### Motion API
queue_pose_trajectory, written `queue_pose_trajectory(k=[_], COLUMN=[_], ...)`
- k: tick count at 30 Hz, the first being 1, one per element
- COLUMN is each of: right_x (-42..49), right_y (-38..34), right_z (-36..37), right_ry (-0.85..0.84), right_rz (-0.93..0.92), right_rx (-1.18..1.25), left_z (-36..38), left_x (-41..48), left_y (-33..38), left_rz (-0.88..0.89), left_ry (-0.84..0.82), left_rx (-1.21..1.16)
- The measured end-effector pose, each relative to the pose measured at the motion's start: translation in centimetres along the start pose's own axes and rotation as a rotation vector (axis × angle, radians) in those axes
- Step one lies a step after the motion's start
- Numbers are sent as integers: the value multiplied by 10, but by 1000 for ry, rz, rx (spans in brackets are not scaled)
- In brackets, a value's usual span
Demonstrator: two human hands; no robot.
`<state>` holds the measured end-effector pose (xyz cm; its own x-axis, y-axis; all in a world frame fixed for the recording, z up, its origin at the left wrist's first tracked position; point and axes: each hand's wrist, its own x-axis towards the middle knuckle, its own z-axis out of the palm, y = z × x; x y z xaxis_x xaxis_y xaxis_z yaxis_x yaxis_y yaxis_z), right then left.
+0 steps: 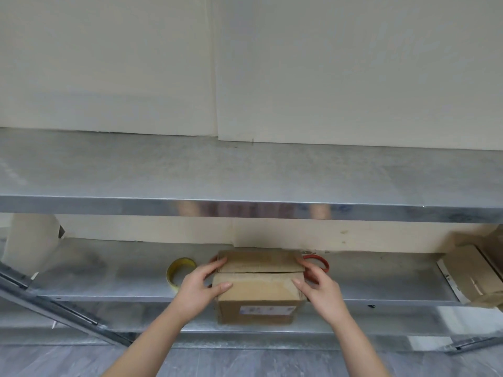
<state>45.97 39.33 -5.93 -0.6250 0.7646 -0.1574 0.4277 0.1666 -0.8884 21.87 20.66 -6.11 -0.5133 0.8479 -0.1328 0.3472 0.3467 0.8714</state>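
My left grip (200, 285) and right grip (319, 288) are clasping the small brown cardboard box (258, 291) on the grey metal shelf (109, 276).

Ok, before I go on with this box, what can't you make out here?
Head view only.
Label on the box: too blurred to read.
Box contents: covered by its flaps.
Red tape roll: partly behind the box and right hand.
Yellow tape roll: near side behind left hand.
Cardboard at far right: cut off by the frame edge.
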Motion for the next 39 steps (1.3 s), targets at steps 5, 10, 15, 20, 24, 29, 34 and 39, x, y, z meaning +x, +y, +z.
queue_pose_trajectory(k=[5,10,15,20,24,29,34,39], right_x=[21,28,35,22,14,0,-25,-57], right_y=[-6,-6,-11,-9,-21,-49,-78,-77], right_z=[6,17,20,19,20,38,91,168], right_ry=[-46,-6,12,150,204,126,100,-80], right_rz=[31,54,62,-97,-262,-400,-670,-759], right_rx=[-50,17,27,-421,-720,-831,-942,-912], left_z=[2,9,6,5,3,-5,-48,-99], left_x=[22,33,42,39,34,19,-10,-41], left_y=[3,0,3,10,22,29,10,-49], left_rz=[-11,-21,78,253,285,298,264,184], left_ry=[-57,51,52,12,-6,13,55,-61], left_rx=[29,-20,254,718,918,1048,1113,1186])
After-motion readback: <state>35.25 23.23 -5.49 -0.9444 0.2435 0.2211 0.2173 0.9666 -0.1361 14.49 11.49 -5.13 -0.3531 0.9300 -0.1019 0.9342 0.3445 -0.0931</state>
